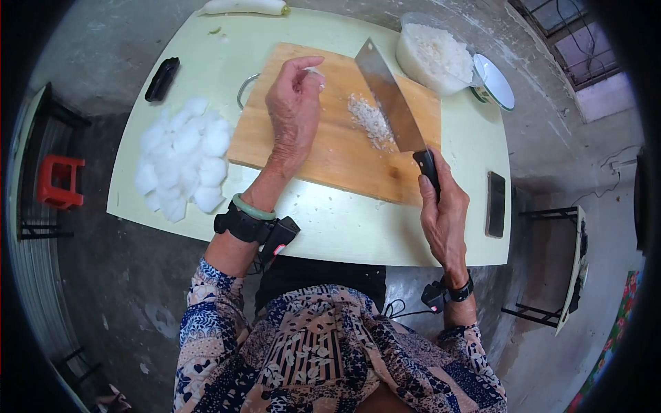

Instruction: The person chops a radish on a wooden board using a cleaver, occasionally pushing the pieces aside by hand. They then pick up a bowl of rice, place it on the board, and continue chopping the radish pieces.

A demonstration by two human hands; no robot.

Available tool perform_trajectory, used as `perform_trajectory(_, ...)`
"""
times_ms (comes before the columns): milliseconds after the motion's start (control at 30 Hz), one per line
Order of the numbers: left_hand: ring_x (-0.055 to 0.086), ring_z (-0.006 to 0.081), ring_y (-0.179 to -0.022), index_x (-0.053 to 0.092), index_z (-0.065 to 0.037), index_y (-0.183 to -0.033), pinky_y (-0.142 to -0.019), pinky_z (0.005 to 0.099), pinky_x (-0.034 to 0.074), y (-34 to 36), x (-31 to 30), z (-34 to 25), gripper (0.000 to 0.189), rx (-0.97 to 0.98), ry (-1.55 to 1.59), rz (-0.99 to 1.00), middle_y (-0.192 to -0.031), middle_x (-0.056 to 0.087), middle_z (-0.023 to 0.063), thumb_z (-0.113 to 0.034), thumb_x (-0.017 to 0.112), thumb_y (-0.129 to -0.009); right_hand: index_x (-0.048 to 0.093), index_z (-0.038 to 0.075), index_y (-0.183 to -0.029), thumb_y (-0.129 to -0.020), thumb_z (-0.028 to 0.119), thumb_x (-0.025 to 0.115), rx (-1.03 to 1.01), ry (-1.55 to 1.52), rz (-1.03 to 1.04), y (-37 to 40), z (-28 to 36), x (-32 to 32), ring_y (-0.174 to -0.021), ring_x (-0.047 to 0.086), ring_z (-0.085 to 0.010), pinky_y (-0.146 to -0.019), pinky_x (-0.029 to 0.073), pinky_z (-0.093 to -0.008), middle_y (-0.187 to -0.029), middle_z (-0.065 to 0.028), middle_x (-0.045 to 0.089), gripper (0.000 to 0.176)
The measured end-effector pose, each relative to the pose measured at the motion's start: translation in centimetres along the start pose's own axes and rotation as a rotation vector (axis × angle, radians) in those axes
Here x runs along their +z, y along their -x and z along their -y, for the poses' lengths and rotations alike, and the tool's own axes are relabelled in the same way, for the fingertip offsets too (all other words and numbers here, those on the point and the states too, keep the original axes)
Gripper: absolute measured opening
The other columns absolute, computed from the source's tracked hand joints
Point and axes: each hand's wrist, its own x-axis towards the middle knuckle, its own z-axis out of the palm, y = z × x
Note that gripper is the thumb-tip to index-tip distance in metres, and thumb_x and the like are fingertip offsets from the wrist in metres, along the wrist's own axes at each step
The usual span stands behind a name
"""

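My right hand (pixel 444 206) is wrapped around the black handle of a cleaver (pixel 392 96). Its broad blade stands on edge on the wooden cutting board (pixel 330 162), beside a small heap of finely chopped white radish (pixel 372 122). Over the board's left part, my left hand (pixel 295 103) is closed with curled fingers. A bit of white radish (pixel 315 71) shows at its fingertips; the palm side is mostly hidden. Left of the board lies a pile of thin white radish slices (pixel 184 155).
A clear bowl of chopped white radish (pixel 434 58) stands at the back right, with an enamel bowl (pixel 494 82) tilted beside it. A whole white radish (pixel 244 7) lies at the far edge. A black holder-like object (pixel 162 79) and a phone (pixel 496 204) rest near the table's sides.
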Motion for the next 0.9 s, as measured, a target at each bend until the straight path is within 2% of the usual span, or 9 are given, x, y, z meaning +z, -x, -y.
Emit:
perform_trajectory(67, 0.059, 0.008, -0.072, 0.07, -0.004, -0.115, -0.064, 0.0246, 0.049, 0.2, 0.1, -0.1, 0.026, 0.0, -0.009, 0.005, -0.084, 0.068, 0.0029, 0.002, 0.057, -0.093, 0.054, 0.003, -0.143, -0.101, 0.005, 0.058, -0.051, -0.01, -0.077, 0.0, -0.2, 0.1, -0.101, 0.072, -0.0416, -0.085, 0.055, -0.0444, -0.113, -0.0272, 0.071, 0.042)
perform_trajectory(167, 0.059, 0.0081, -0.072, 0.07, -0.005, -0.115, -0.064, 0.0243, 0.049, 0.2, 0.0, 0.0, 0.026, 0.004, -0.004, 0.02, -0.084, 0.068, 0.0032, 0.002, 0.056, -0.094, 0.054, 0.004, -0.144, -0.102, 0.005, 0.057, 0.028, 0.04, 0.098, -0.4, -0.1, -0.2, -0.1, 0.073, -0.0405, -0.084, 0.055, -0.0444, -0.113, -0.0264, 0.071, 0.042)
perform_trajectory(233, 0.062, 0.0078, -0.084, 0.068, -0.004, -0.121, -0.078, 0.0228, 0.052, 0.0, -0.4, 0.1, 0.028, -0.068, -0.059, 0.077, -0.095, 0.069, 0.0026, -0.003, 0.053, -0.098, 0.055, 0.007, -0.145, -0.103, 0.006, 0.055, 0.101, 0.04, 0.11, -0.5, 0.0, -0.5, -0.092, 0.071, -0.0268, -0.086, 0.054, -0.0356, -0.109, -0.0213, 0.073, 0.042)
perform_trajectory(267, 0.062, 0.0078, -0.084, 0.068, -0.004, -0.121, -0.078, 0.0228, 0.052, 0.0, -0.4, 0.3, 0.028, -0.069, -0.061, 0.073, -0.095, 0.069, 0.0026, -0.003, 0.053, -0.098, 0.055, 0.007, -0.145, -0.103, 0.006, 0.055, 0.099, 0.039, 0.114, -0.5, -0.2, -0.4, -0.092, 0.071, -0.0268, -0.086, 0.054, -0.0356, -0.109, -0.0213, 0.073, 0.042)
perform_trajectory(333, 0.059, 0.0083, -0.071, 0.07, -0.003, -0.114, -0.063, 0.0245, 0.049, 0.0, -0.1, 0.2, 0.025, 0.005, 0.001, 0.017, -0.083, 0.068, 0.0034, 0.0, 0.055, -0.095, 0.054, 0.003, -0.143, -0.101, 0.004, 0.057, -0.059, 0.024, -0.051, -0.3, -0.8, 0.0, -0.097, 0.072, -0.0401, -0.083, 0.056, -0.0437, -0.112, -0.0262, 0.071, 0.042)
perform_trajectory(467, 0.06, 0.0084, -0.071, 0.07, -0.003, -0.113, -0.063, 0.0244, 0.048, 0.1, 0.0, 0.2, 0.025, 0.004, -0.014, 0.036, -0.083, 0.068, 0.0036, 0.0, 0.054, -0.095, 0.054, 0.002, -0.143, -0.101, 0.004, 0.057, -0.108, 0.017, -0.099, -0.4, -1.4, 0.4, -0.096, 0.073, -0.0396, -0.084, 0.056, -0.0438, -0.111, -0.0261, 0.071, 0.042)
perform_trajectory(667, 0.059, 0.0083, -0.071, 0.07, -0.003, -0.113, -0.062, 0.0245, 0.048, 0.1, -0.1, 0.4, 0.025, -0.016, -0.01, 0.031, -0.083, 0.067, 0.0037, 0.001, 0.054, -0.094, 0.053, 0.002, -0.143, -0.101, 0.004, 0.057, 0.056, 0.035, 0.033, -0.5, -1.3, -0.7, -0.096, 0.073, -0.0392, -0.085, 0.055, -0.0454, -0.112, -0.026, 0.071, 0.042)
perform_trajectory(733, 0.06, 0.0082, -0.072, 0.07, -0.004, -0.113, -0.062, 0.0243, 0.048, 0.1, 0.0, 0.1, 0.026, 0.001, -0.017, 0.039, -0.084, 0.068, 0.004, 0.002, 0.053, -0.094, 0.053, 0.003, -0.143, -0.1, 0.004, 0.058, -0.042, 0.077, -0.119, -0.3, -1.4, -0.6, -0.093, 0.072, -0.0408, -0.081, 0.056, -0.0462, -0.11, -0.0265, 0.07, 0.043)
perform_trajectory(900, 0.06, 0.0079, -0.073, 0.07, -0.004, -0.113, -0.063, 0.0237, 0.048, 0.1, 0.2, 0.3, 0.026, -0.007, -0.019, 0.049, -0.085, 0.068, 0.0036, 0.002, 0.052, -0.095, 0.051, 0.004, -0.145, -0.1, 0.003, 0.058, -0.07, 0.234, -0.073, -0.2, -2.6, 0.2, -0.092, 0.071, -0.0422, -0.078, 0.057, -0.0468, -0.108, -0.0258, 0.07, 0.046)
